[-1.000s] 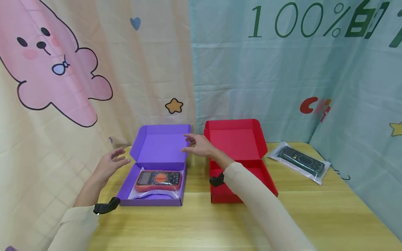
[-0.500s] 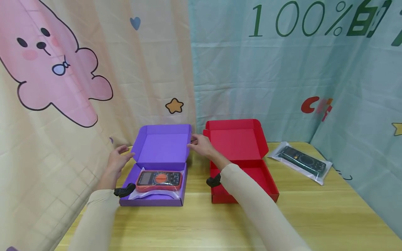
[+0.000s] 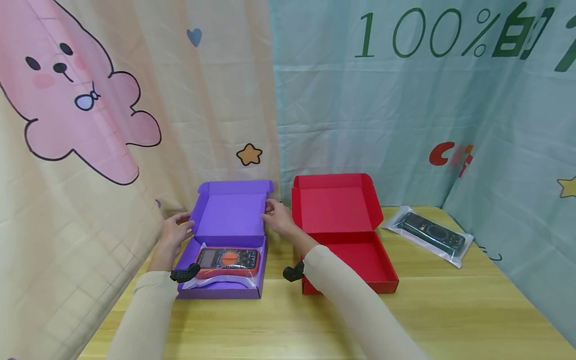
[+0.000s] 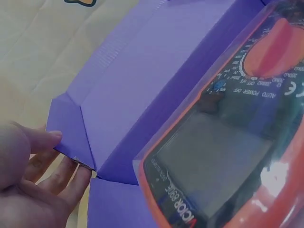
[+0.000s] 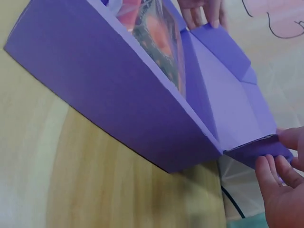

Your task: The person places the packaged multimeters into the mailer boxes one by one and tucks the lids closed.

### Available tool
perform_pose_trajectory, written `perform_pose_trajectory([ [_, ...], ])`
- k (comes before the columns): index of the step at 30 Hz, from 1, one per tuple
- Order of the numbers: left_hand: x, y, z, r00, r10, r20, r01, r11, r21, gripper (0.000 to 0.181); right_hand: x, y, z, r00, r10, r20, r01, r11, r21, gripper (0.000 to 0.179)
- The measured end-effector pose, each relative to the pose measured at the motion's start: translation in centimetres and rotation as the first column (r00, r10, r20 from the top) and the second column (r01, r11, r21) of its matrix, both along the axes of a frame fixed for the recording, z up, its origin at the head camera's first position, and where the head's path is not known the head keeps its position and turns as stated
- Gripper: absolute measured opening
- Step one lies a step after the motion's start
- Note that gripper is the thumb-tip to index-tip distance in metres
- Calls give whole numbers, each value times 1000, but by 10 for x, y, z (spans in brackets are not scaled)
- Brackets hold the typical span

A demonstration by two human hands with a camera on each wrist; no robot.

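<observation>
On the left of the table a purple cardboard box (image 3: 230, 215) has its lid raised. In it lies a red multimeter (image 3: 229, 258) with an orange dial, wrapped in a clear plastic bag. My left hand (image 3: 174, 233) pinches the lid's left side flap (image 4: 70, 130), thumb on the inner face and fingers behind. The right side flap (image 5: 261, 151) of the same lid is held by my right hand (image 3: 279, 220), thumb on one face and fingertips on the other.
To the right stands a red box (image 3: 337, 205) with its lid up. Beyond it lies a black multimeter (image 3: 432, 232) in a clear plastic bag. Curtains hang behind and on both sides of the table (image 3: 279, 320).
My left hand has moved right and in to the purple lid's left flap. My right hand has come down slightly along the lid's right side and now grips its flap.
</observation>
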State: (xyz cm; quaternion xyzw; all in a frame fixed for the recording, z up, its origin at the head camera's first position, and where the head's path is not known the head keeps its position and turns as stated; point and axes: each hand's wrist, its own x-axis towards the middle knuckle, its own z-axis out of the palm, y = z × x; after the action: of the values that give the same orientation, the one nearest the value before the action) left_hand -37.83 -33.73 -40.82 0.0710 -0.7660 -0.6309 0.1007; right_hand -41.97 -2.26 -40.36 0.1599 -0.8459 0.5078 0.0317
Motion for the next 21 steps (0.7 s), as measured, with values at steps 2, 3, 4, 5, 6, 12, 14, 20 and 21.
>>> perform_pose_trajectory([
  [2, 0, 0, -1, 1000, -5, -10, 5, 1000, 18, 48, 2, -1, -3, 1000, -6, 29, 8, 998, -59, 52],
  [3, 0, 0, -1, 1000, -6, -16, 7, 1000, 30, 47, 3, -1, -4, 999, 0, 42, 4, 996, -90, 51],
  [4, 0, -1, -2, 1000, -10, -23, 11, 999, 38, 47, 4, 0, -5, 998, 9, 55, -2, 993, -119, 51],
  [5, 1, -1, -2, 999, -13, -31, 14, 999, 46, 47, 5, 0, -6, 998, 20, 67, -10, 989, -145, 50],
  [6, 1, -2, -2, 999, -15, -39, 16, 999, 50, 47, 5, 0, -6, 997, 31, 75, -19, 986, -164, 50],
  [12, 4, -5, -4, 996, -34, -77, 39, 997, 64, 46, 7, 0, -8, 993, 59, 101, -33, 970, -240, 49],
  [14, 6, -5, -4, 996, -42, -81, 47, 997, 68, 46, 9, 0, -9, 992, 58, 112, -29, 969, -245, 49],
  [20, 12, -4, -4, 994, -65, -86, 72, 994, 83, 45, 13, -1, -9, 986, 87, 143, -44, 959, -279, 50],
  [21, 12, -4, -4, 993, -70, -91, 78, 993, 87, 45, 13, -1, -9, 984, 100, 149, -53, 954, -296, 51],
])
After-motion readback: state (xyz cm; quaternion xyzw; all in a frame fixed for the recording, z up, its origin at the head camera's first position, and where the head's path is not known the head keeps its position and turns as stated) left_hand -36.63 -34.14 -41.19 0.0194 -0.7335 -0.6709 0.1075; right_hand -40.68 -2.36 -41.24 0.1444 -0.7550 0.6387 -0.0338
